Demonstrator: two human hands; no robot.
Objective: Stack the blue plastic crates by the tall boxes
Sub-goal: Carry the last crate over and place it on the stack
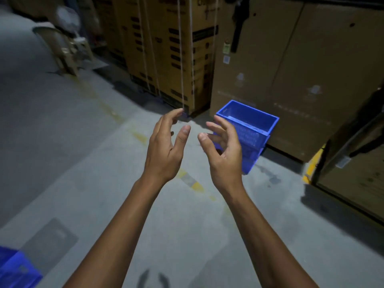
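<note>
A stack of blue plastic crates stands on the concrete floor against a tall plain cardboard box; the top crate is open and looks empty. Another blue crate shows partly at the bottom left corner. My left hand and my right hand are both held out in front of me above the floor, fingers spread and curled, holding nothing. My right hand overlaps the near left side of the stacked crates in the picture, without touching them as far as I can tell.
Strapped printed cardboard boxes stand in a row at the back middle. More large boxes stand at the right. A pale plastic chair sits at the back left. Worn yellow floor markings run across the grey floor.
</note>
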